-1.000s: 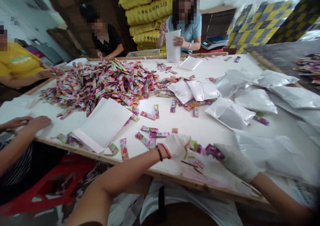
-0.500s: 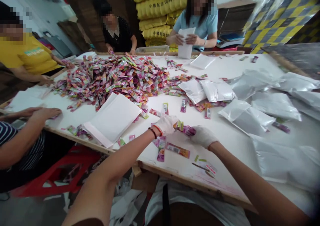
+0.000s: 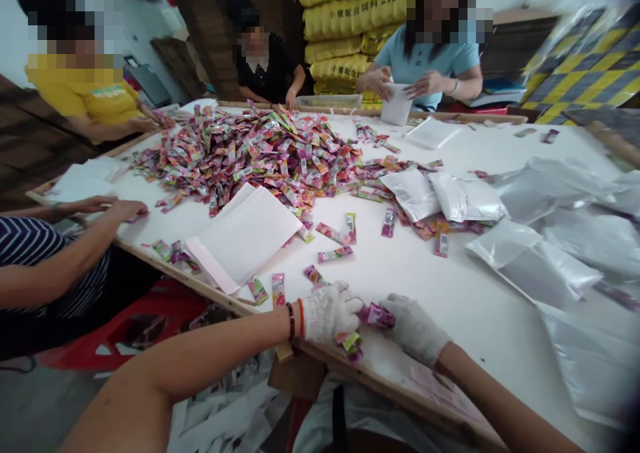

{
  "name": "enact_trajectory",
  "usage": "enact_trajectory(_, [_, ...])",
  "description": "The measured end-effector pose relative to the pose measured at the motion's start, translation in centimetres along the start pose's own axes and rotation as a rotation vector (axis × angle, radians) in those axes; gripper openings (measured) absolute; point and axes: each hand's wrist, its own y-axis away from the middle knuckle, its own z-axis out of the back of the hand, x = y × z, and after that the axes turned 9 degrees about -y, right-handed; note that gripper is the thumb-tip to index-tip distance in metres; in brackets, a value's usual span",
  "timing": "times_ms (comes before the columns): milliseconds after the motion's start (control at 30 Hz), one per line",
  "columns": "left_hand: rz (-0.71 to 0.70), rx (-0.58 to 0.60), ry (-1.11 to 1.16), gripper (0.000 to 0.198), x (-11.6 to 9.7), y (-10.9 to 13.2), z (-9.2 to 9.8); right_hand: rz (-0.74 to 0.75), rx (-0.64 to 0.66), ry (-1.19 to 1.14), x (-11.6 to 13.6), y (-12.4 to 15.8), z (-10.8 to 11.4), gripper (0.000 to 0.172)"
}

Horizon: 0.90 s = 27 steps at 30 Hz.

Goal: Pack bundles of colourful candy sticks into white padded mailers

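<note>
My left hand (image 3: 333, 313), in a white knit glove, is closed near the front edge of the table. Green and purple sachets (image 3: 350, 343) stick out below its curled fingers. Opposite it, my right hand (image 3: 417, 327), also gloved, grips a purple sachet (image 3: 379, 315) by the end, between the two hands. The left fingertips are close to this sachet; whether they touch it I cannot tell. Just beyond the left hand, loose sachets (image 3: 335, 254) lie flat on the white tabletop (image 3: 410, 266).
A large heap of sachets (image 3: 260, 153) covers the far middle. White bags (image 3: 243, 239) lie flat at left; filled bags (image 3: 535, 259) spread at right. Several co-workers sit around the table, one in a striped top (image 3: 50, 266) at left. Wooden edging (image 3: 240, 306) borders the table.
Both hands have come down toward the near table edge. The sachets held together between them are now apart, with the purple one in my right hand. The view has shifted left.
</note>
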Motion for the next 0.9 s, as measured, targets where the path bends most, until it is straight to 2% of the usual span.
enact_trajectory(67, [0.076, -0.025, 0.077, 0.011, 0.4, 0.0, 1.5, 0.035, -0.059, -0.038, -0.9, -0.8, 1.0, 0.018])
enact_trajectory(133, [0.270, -0.036, 0.226, 0.017, 1.8, 0.8, 3.6, 0.083, -0.134, -0.115, -1.1, -2.6, 2.3, 0.025])
enact_trajectory(200, [0.608, -0.022, 0.409, 0.023, 4.0, 2.8, 5.9, 0.150, -0.177, -0.142, -0.1, -5.2, 3.4, 0.031])
enact_trajectory(267, [1.039, 0.041, 0.511, 0.027, 6.1, 5.5, 7.6, 0.210, -0.179, -0.085, 1.8, -8.1, 4.2, 0.034])
enact_trajectory(333, [1.275, 0.100, 0.521, 0.027, 6.9, 8.2, 8.4, 0.242, -0.132, 0.005, 4.0, -10.9, 4.5, 0.035])
enact_trajectory(367, [1.331, 0.125, 0.515, 0.027, 6.8, 9.3, 8.4, 0.243, -0.097, 0.053, 5.1, -12.0, 4.5, 0.036])
enact_trajectory(433, [1.397, 0.166, 0.509, 0.024, 5.6, 10.4, 7.4, 0.217, -0.022, 0.134, 6.7, -13.6, 4.2, 0.034])
enact_trajectory(500, [1.472, 0.214, 0.496, 0.023, 4.0, 10.3, 5.4, 0.176, 0.031, 0.189, 7.4, -14.2, 3.8, 0.030])
enact_trajectory(633, [1.568, 0.365, 0.431, 0.023, 2.2, 8.9, 1.4, 0.142, 0.030, 0.249, 6.7, -13.0, 3.1, 0.025])
enact_trajectory(700, [1.518, 0.401, 0.383, 0.023, 2.2, 8.5, 0.3, 0.158, 0.019, 0.275, 5.9, -12.0, 3.2, 0.025])
enact_trajectory(767, [1.415, 0.385, 0.296, 0.023, 2.2, 8.4, -0.2, 0.133, 0.008, 0.236, 5.3, -11.6, 3.4, 0.023])
enact_trajectory(900, [1.208, 0.346, 0.166, 0.021, 1.9, 8.9, -0.7, -0.029, -0.085, -0.012, 6.2, -13.9, 4.2, 0.028])
